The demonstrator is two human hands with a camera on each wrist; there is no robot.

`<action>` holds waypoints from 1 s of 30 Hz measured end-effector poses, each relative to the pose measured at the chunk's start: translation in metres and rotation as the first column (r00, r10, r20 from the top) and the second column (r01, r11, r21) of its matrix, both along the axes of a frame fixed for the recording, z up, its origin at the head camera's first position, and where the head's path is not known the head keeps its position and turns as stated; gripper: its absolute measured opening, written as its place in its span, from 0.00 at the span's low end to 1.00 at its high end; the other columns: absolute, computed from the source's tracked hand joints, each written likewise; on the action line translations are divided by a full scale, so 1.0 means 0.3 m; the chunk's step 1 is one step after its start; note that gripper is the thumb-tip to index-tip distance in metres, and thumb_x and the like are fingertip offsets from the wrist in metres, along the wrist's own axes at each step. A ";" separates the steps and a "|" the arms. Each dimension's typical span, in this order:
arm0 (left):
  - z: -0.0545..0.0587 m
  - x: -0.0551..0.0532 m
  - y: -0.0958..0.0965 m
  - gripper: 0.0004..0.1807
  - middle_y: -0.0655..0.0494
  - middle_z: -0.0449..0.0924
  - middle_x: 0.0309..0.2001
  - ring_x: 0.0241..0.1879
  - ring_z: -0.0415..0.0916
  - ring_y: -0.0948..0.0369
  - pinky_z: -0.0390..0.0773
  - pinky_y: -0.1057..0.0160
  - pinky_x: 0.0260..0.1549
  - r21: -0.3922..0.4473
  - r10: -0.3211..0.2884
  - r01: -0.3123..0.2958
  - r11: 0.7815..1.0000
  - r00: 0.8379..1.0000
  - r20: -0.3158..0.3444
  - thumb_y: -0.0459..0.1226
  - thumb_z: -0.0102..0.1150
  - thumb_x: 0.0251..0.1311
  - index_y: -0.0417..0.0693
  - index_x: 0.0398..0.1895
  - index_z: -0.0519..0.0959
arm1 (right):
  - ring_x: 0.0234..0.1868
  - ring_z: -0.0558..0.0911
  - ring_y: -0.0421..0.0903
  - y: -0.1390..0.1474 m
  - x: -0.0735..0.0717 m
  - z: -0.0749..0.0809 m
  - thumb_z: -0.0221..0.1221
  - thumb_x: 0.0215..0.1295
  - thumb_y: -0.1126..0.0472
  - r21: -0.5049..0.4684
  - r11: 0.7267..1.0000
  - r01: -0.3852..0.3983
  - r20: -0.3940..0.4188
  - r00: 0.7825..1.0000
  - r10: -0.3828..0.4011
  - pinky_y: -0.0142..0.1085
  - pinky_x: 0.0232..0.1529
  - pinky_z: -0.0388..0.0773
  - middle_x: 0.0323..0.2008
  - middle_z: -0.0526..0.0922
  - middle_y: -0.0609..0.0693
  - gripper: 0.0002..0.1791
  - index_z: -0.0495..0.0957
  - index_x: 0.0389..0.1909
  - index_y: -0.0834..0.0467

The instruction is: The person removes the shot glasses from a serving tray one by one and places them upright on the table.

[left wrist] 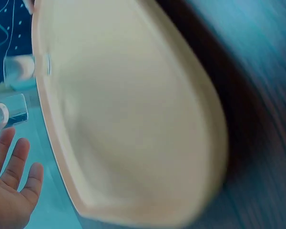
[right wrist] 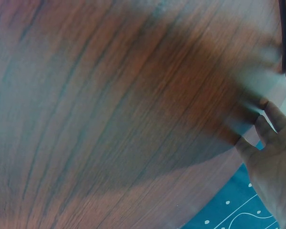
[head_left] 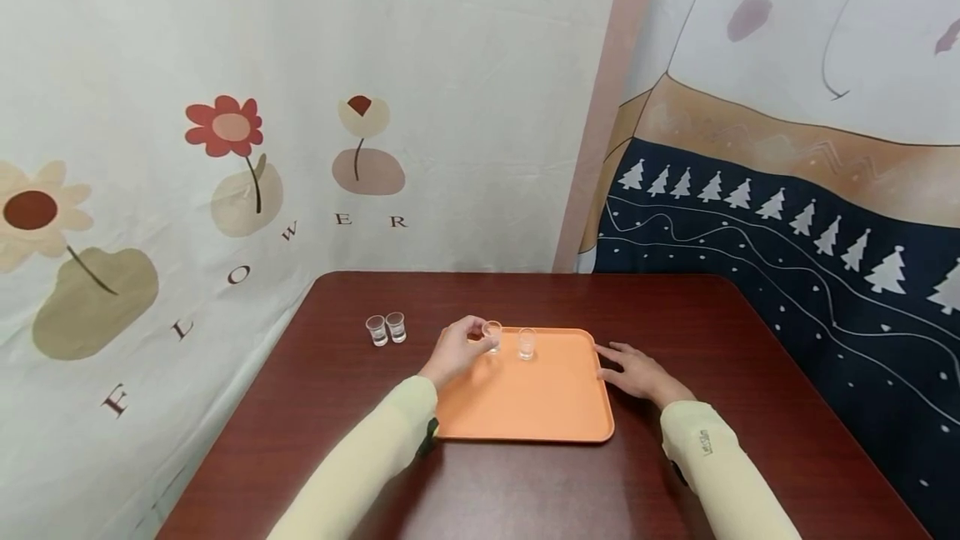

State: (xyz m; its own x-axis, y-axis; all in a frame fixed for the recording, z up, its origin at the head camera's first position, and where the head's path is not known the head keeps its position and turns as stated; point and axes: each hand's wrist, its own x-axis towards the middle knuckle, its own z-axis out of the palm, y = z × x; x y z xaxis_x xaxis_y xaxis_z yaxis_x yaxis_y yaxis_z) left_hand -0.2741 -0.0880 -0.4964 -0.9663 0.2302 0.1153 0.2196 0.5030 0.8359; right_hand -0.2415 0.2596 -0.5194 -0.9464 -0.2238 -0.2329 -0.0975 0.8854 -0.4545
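Note:
My left hand [head_left: 456,350] pinches a small clear shot glass [head_left: 492,333] over the back left part of an orange tray [head_left: 532,398]. A second shot glass [head_left: 527,343] stands upright on the tray, a little to the right of the held one. In the left wrist view the held glass [left wrist: 12,112] is by the fingertips, and the other fingers [left wrist: 19,160] are spread out. At the tray's right edge, my right hand [head_left: 637,372] lies with its fingers extended, fingertips at the rim. The right wrist view shows this hand [right wrist: 271,157] low by the table surface.
Two more shot glasses, one [head_left: 377,330] and another [head_left: 396,327], stand side by side on the dark red-brown table [head_left: 337,398], left of the tray. Behind the table hang a pale flower-printed cloth [head_left: 480,107] and a dark blue cloth with trees [head_left: 750,232].

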 end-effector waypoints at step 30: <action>-0.026 0.039 -0.435 0.21 0.45 0.82 0.47 0.50 0.76 0.48 0.73 0.48 0.52 -0.137 0.296 -0.295 0.946 0.955 -0.010 0.45 0.68 0.61 0.41 0.51 0.78 | 0.69 0.59 0.72 0.008 -0.005 -0.022 0.56 0.72 0.45 -0.011 1.000 -0.008 -0.017 1.000 0.008 0.69 0.62 0.58 0.71 0.59 0.69 0.34 0.63 0.74 0.53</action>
